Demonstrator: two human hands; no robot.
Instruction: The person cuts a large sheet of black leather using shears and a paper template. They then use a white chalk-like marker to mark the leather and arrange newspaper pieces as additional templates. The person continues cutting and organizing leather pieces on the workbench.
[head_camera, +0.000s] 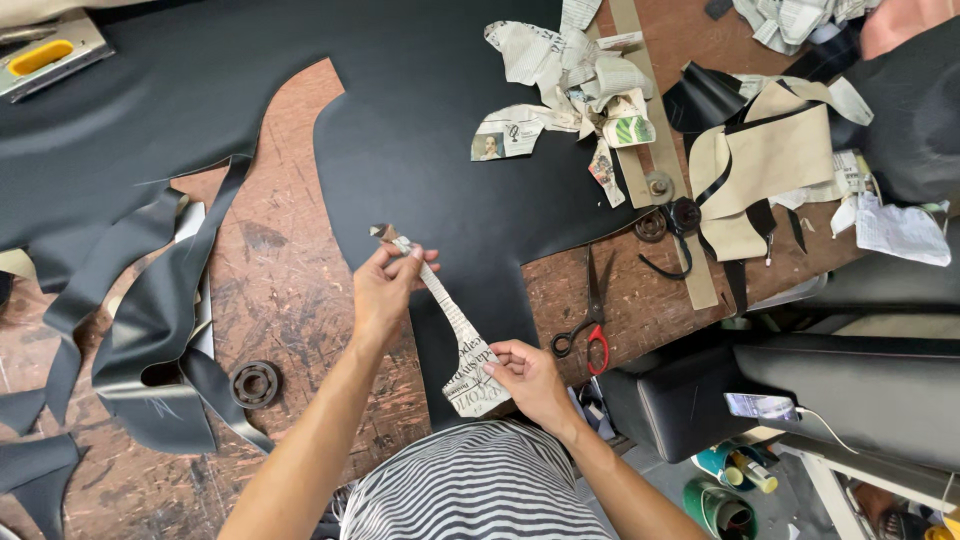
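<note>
Scuffed brown workbench (290, 290): big black leather sheet (420, 150) around 12 o'clock, scissors (588, 320) at 3, metal bearing (256, 384) at 8, newspaper scraps (570, 75) at 1.

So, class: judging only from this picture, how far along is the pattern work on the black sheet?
Done: the black sheet already has a curved cut-out, and offcut strips lie on the table. In hand: the left hand and right hand hold a newspaper pattern piece over the sheet. Left: that piece is uncut; the scissors lie untouched.
</note>
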